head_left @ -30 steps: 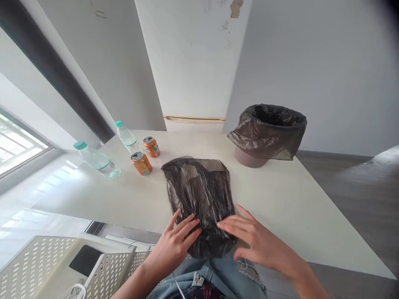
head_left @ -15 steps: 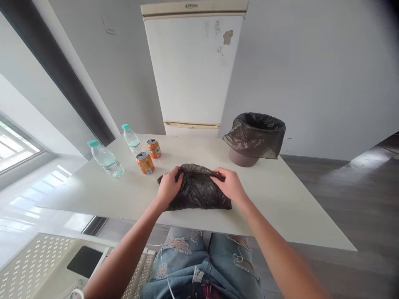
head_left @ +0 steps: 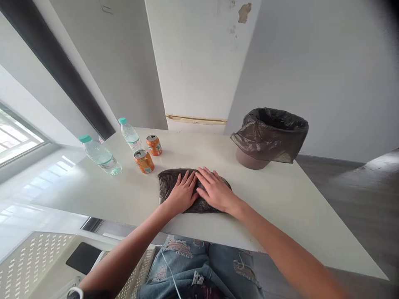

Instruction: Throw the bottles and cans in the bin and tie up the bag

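Note:
A black plastic bag [head_left: 166,182] lies folded flat on the white table [head_left: 286,211], near its front edge. My left hand [head_left: 183,194] rests palm down on the bag's middle, fingers stretched out. Right beside it, my right hand [head_left: 215,192] also presses on the bag with its fingers extended. Neither hand grips anything. The fingertips of both hands lie close together, and the hands hide the centre of the bag.
Two clear bottles with teal caps, a near one [head_left: 99,155] and a far one [head_left: 130,135], stand left of two orange cans [head_left: 144,161]. A brown bin [head_left: 252,160] lined with a black bag [head_left: 271,139] stands at the right. Behind the table is a white fridge [head_left: 199,62].
Both hands have let go of the bag's upper edge and moved together onto its middle, fingers now spread flat. The bag lies flatter. The view has tilted down slightly.

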The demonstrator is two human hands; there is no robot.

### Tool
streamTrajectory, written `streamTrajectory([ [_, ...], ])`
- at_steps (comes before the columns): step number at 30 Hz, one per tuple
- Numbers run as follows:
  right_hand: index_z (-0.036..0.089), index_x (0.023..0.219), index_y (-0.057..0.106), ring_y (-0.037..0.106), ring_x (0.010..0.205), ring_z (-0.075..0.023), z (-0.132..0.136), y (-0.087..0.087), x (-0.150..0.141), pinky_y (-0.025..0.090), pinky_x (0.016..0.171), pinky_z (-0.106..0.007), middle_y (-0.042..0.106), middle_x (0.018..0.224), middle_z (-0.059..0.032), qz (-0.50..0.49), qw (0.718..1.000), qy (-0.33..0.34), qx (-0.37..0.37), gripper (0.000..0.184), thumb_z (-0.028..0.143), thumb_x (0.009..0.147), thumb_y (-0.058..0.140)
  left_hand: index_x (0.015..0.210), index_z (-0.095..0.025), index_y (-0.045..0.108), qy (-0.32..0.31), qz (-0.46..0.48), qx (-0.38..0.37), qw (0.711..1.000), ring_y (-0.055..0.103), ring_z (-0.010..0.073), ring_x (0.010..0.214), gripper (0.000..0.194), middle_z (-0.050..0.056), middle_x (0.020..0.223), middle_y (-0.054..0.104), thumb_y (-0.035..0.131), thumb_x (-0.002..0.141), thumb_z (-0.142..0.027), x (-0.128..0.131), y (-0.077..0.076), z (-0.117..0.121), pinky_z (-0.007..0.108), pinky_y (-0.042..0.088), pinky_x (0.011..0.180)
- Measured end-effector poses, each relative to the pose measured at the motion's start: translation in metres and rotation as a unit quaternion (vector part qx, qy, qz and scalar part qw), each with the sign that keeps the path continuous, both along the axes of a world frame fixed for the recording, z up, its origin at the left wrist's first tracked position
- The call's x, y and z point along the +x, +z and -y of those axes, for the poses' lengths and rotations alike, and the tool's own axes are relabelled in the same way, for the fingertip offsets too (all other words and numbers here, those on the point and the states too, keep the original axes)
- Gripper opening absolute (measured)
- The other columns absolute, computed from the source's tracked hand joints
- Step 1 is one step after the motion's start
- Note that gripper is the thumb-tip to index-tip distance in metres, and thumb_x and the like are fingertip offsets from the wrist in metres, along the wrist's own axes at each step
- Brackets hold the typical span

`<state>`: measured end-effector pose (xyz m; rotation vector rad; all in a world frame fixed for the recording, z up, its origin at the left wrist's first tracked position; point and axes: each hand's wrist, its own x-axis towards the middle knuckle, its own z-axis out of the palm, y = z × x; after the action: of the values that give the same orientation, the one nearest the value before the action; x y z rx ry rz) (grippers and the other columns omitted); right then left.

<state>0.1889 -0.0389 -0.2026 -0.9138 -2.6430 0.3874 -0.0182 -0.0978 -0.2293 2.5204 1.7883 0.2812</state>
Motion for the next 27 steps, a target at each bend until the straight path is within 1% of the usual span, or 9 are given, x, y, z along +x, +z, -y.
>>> streamTrajectory([
  [3, 0.015, 0.171, 0.030, 0.019, 0.167, -0.0338, 0.001, -0.020, -0.005, 0.021, 0.135, -0.062, 0.024, 0.177, -0.0151, 0.096, 0.995, 0.026, -0.022, 0.078, 0.062, 0.110, 0.039, 0.168, -0.009, 0.034, 0.018, -0.008, -0.012, 1.000, 0.023, 0.0403, 0.165, 0.069, 0.016, 0.177, 0.027, 0.045, 0.108, -0.043, -0.002, -0.019, -0.001, 0.063, 0.027, 0.132],
  [7, 0.018, 0.172, 0.027, 0.020, 0.167, -0.0317, -0.005, -0.036, 0.000, 0.018, 0.135, -0.062, 0.024, 0.177, -0.0142, 0.077, 0.996, 0.033, -0.010, 0.075, 0.060, 0.111, 0.038, 0.169, -0.014, 0.033, 0.028, 0.011, 0.002, 1.000, 0.022, 0.0385, 0.165, 0.067, 0.015, 0.177, 0.027, 0.045, 0.108, -0.040, -0.001, -0.022, 0.001, 0.064, 0.025, 0.132],
  [11, 0.020, 0.172, 0.027, 0.021, 0.166, -0.0338, -0.011, -0.035, 0.006, 0.020, 0.134, -0.065, 0.024, 0.177, -0.0146, 0.065, 0.996, 0.053, -0.014, 0.076, 0.060, 0.110, 0.046, 0.164, -0.017, 0.041, 0.033, 0.077, 0.006, 0.997, 0.035, 0.0361, 0.161, 0.067, 0.016, 0.171, 0.042, 0.053, 0.106, -0.047, -0.009, -0.003, -0.002, 0.058, 0.033, 0.130],
  [14, 0.026, 0.172, 0.029, 0.024, 0.165, -0.0364, -0.023, -0.030, 0.014, 0.017, 0.131, -0.072, 0.028, 0.176, -0.0132, 0.053, 0.995, 0.082, -0.008, 0.077, 0.060, 0.107, 0.052, 0.153, -0.019, 0.054, 0.130, 0.107, 0.068, 0.983, 0.050, 0.0331, 0.149, 0.052, 0.016, 0.159, 0.055, 0.053, 0.106, -0.044, -0.027, 0.018, -0.006, 0.052, 0.041, 0.125],
  [17, 0.029, 0.170, 0.033, 0.029, 0.163, -0.0379, -0.037, -0.019, 0.028, 0.010, 0.129, -0.078, 0.035, 0.174, -0.0121, 0.026, 0.996, 0.077, 0.029, 0.071, 0.055, 0.108, 0.055, 0.148, -0.016, 0.057, 0.227, 0.083, 0.036, 0.970, 0.056, 0.0370, 0.141, 0.048, 0.019, 0.150, 0.061, 0.054, 0.104, -0.033, -0.048, 0.030, -0.008, 0.053, 0.045, 0.118],
  [20, 0.024, 0.157, 0.053, 0.051, 0.147, -0.0360, -0.040, -0.002, 0.038, 0.031, 0.125, -0.068, 0.057, 0.158, -0.0145, -0.022, 0.996, 0.045, 0.069, 0.055, 0.048, 0.108, 0.057, 0.142, -0.016, 0.061, 0.280, 0.068, -0.045, 0.957, 0.068, 0.0371, 0.122, 0.045, 0.019, 0.131, 0.072, 0.055, 0.101, -0.035, -0.062, 0.031, -0.005, 0.048, 0.054, 0.101],
  [22, 0.020, 0.137, 0.068, 0.063, 0.125, -0.0317, -0.025, 0.010, 0.036, 0.048, 0.110, -0.055, 0.070, 0.137, -0.0144, -0.034, 0.995, 0.057, 0.076, 0.040, 0.045, 0.108, 0.059, 0.127, -0.018, 0.068, 0.304, 0.061, -0.081, 0.947, 0.072, 0.0351, 0.105, 0.037, 0.017, 0.114, 0.077, 0.056, 0.100, -0.039, -0.067, 0.030, 0.001, 0.044, 0.055, 0.087],
  [24, 0.020, 0.125, 0.072, 0.066, 0.110, -0.0289, 0.005, 0.017, 0.022, 0.053, 0.097, -0.048, 0.073, 0.124, -0.0132, -0.018, 0.992, 0.102, 0.065, 0.035, 0.047, 0.106, 0.063, 0.106, -0.020, 0.072, 0.317, 0.080, -0.104, 0.939, 0.072, 0.0310, 0.090, 0.028, 0.013, 0.096, 0.078, 0.057, 0.097, -0.041, -0.071, 0.028, 0.009, 0.039, 0.051, 0.077],
  [27, 0.019, 0.146, 0.061, 0.062, 0.121, -0.0361, 0.067, 0.011, -0.016, 0.052, 0.101, -0.057, 0.066, 0.142, -0.0188, 0.004, 0.993, 0.108, 0.044, 0.066, 0.059, 0.095, 0.074, 0.086, -0.020, 0.069, 0.325, 0.199, -0.132, 0.915, 0.065, 0.0222, 0.071, 0.027, 0.006, 0.075, 0.074, 0.060, 0.091, -0.045, -0.073, 0.026, 0.026, 0.031, 0.045, 0.067],
])
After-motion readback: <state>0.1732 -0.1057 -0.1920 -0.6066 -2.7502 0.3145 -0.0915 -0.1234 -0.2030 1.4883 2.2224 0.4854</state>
